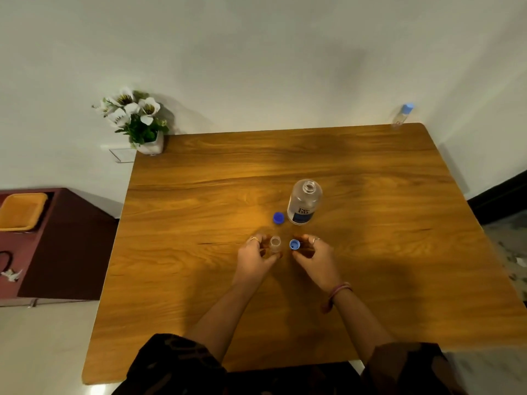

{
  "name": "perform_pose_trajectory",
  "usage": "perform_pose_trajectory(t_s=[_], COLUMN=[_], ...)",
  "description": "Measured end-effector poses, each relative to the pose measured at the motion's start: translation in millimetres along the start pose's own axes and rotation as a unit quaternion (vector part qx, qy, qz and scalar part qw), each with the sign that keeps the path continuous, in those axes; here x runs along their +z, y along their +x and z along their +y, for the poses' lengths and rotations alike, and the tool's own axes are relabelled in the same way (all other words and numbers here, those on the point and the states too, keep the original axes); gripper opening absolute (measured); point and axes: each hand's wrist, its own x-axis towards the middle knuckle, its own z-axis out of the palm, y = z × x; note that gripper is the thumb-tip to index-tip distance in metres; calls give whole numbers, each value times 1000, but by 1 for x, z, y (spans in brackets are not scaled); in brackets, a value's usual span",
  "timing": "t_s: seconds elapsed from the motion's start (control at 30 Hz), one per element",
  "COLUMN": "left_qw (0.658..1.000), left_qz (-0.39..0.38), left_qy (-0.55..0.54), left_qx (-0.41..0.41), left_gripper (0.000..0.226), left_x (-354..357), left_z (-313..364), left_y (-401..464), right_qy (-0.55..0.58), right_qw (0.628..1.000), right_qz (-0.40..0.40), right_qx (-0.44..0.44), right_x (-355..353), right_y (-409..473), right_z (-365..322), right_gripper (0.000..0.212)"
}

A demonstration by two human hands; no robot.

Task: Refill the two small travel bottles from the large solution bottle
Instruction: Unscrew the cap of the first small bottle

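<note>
The large clear solution bottle [304, 202] stands uncapped in the middle of the wooden table [216, 178]; its blue cap [278, 217] lies just to its left. My left hand [256, 258] grips a small clear travel bottle [275, 244], which is upright and open at the top. My right hand [312, 256] pinches a small blue cap [294, 244] right beside that bottle. A second small travel bottle [402, 115] with a blue cap stands at the table's far right corner.
A white pot of white flowers [137, 121] sits at the far left corner of the table against the wall. A dark red cabinet with a yellow tray [20, 210] stands to the left, lower than the table.
</note>
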Motion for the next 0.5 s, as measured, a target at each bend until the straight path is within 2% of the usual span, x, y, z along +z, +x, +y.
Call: perform_pose_trajectory(t_s=[0.33,0.5], left_qw=[999,999], left_qz=[-9,-10], left_qy=[29,28], left_qx=[-16,-14], left_gripper=[49,50], left_x=[12,13], left_z=[-13,-13], left_y=[3,3], right_qy=[-41,-74], right_qw=[999,997], right_qz=[-6,-20], right_qx=[8,14], right_x=[9,11], right_y=[6,8], right_z=[13,18], right_gripper=[40,46])
